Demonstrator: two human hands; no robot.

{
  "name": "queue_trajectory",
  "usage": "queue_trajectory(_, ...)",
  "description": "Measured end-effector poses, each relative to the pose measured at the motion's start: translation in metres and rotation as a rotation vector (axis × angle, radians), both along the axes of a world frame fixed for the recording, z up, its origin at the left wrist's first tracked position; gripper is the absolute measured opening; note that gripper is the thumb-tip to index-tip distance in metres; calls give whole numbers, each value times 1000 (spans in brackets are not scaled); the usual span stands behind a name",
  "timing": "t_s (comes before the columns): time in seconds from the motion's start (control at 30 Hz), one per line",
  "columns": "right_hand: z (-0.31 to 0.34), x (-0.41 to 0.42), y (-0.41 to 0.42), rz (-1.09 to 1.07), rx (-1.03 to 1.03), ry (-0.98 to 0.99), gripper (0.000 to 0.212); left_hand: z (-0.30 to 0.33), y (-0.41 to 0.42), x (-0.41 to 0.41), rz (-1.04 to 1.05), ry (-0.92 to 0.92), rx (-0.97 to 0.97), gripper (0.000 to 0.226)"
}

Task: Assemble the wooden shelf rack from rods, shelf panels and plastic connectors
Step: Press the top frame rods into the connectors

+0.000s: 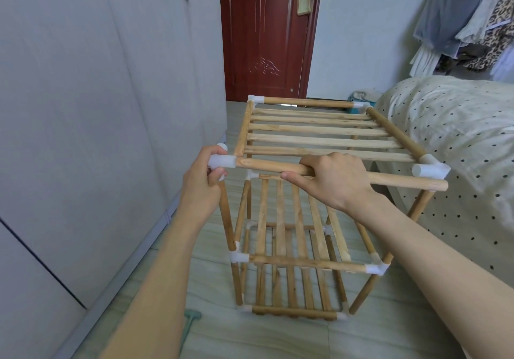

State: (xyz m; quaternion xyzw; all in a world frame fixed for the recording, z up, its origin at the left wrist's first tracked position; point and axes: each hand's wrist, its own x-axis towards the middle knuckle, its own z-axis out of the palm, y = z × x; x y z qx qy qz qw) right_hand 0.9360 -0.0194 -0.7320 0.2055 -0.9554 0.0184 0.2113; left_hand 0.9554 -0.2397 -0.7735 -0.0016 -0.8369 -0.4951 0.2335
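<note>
Head view: wooden shelf rack (292,247) stands upright on the tiled floor (211,331), between a grey wardrobe (83,108) and a bed (459,136) with a dotted cover. Three slatted tiers visible. Left hand (204,182) grips the white plastic connector (221,161) at the top tier's near-left corner, fingers curled round it. Right hand (331,180) holds the near top rod (278,167), fingers hooked over it, thumb stretched along its underside. Rod's right end pokes past the near-right connector (429,169), apparently unseated. Red-brown door (264,38) behind the rack.
</note>
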Motion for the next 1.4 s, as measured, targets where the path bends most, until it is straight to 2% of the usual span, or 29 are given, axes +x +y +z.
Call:
queue_trajectory(0.33, 8, 4, -7, 5, 84, 140, 50, 5, 0, 1, 45, -19, -3, 32)
queue_trajectory(0.47, 3, 7, -13, 66, 40, 308, 49, 4, 0, 1, 60, -9, -10, 33)
queue_trajectory(0.6, 3, 8, -25, 84, -15, 344, 41, 4, 0, 2, 79, -3, 18, 34)
queue_trajectory(0.77, 7, 8, -30, 114, 1, 158, 46, 9, 2, 8, 82, -20, 38, 49)
queue_trajectory(1.13, 15, -1, -30, 164, 10, 71, 46, 11, 11, 10, 183, -37, -58, 48)
queue_trajectory(1.23, 9, 7, -17, 263, -104, 141, 45, 10, 18, 12, 213, -22, -117, 47)
queue_trajectory(1.3, 3, 16, 2, 286, -278, 277, 43, 9, 23, 14, 253, 22, -220, 48)
queue_trajectory(1.4, 2, 19, 43, 139, -520, 495, 34, 11, 40, 17, 310, 162, -437, 56)
